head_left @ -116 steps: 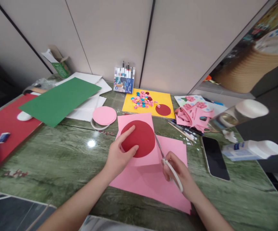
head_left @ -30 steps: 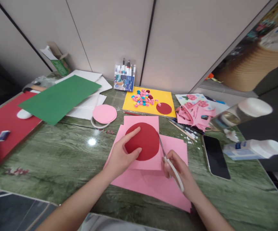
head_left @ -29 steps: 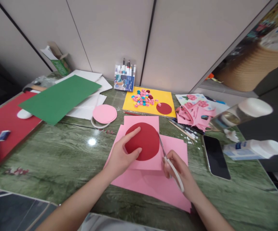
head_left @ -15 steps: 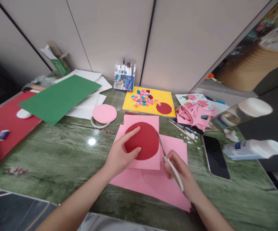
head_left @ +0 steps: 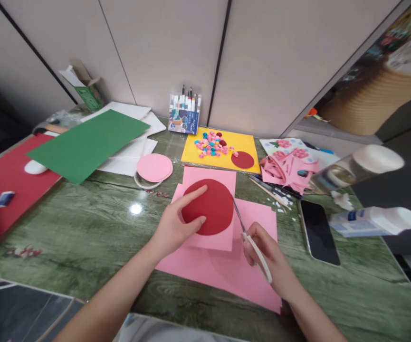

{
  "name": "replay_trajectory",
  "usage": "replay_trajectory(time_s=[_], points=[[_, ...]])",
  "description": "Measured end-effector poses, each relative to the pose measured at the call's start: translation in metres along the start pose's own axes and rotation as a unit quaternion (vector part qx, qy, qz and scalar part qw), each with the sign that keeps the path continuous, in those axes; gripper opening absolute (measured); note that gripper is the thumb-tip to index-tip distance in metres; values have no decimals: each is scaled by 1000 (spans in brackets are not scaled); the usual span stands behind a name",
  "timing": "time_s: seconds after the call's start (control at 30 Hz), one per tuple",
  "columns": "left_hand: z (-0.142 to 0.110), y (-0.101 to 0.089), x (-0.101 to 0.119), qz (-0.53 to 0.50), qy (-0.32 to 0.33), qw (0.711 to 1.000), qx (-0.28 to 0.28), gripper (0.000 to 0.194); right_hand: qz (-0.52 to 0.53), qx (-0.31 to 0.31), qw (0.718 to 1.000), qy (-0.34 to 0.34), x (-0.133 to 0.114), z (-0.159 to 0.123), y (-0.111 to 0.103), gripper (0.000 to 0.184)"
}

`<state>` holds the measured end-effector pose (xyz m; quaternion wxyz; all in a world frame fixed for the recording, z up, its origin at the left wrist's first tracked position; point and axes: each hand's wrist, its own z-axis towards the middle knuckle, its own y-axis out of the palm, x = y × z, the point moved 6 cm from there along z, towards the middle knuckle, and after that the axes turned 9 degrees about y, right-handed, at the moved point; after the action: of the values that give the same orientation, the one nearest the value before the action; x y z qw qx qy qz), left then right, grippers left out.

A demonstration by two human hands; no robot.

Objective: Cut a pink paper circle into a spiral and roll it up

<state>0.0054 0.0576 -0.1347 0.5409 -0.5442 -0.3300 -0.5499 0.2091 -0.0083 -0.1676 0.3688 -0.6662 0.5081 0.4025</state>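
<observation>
A red paper circle (head_left: 214, 209) lies against a smaller pink sheet (head_left: 223, 242), which is raised a little over larger pink paper (head_left: 234, 278). From the left side, my left hand (head_left: 176, 221) grips circle and sheet together, thumb and forefinger on the red face; its other fingers are hidden beneath. White-handled scissors (head_left: 257, 251) sit in my closed right hand (head_left: 264, 249), their blades at the right edge of the red circle and pink sheet. The blades look close together.
Behind are pink circles (head_left: 153, 167), yellow paper (head_left: 191, 159) with small colored pieces, and a marker box (head_left: 184, 116). Pink scraps (head_left: 287, 171), a phone (head_left: 319, 232) and bottles (head_left: 372, 221) stand right. Green (head_left: 91, 142) and red sheets (head_left: 13, 183) lie left.
My left hand has shifted slightly left with the red circle and pink sheet, turning them a little. The scissors and my right hand have barely moved.
</observation>
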Motion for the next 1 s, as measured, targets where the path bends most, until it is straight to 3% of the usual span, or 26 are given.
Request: replay_trajectory(time_s=[1.0], points=[[2,1,4,24,10,999,-45,60,19,-12,1000,0,-5,-2,7,33]])
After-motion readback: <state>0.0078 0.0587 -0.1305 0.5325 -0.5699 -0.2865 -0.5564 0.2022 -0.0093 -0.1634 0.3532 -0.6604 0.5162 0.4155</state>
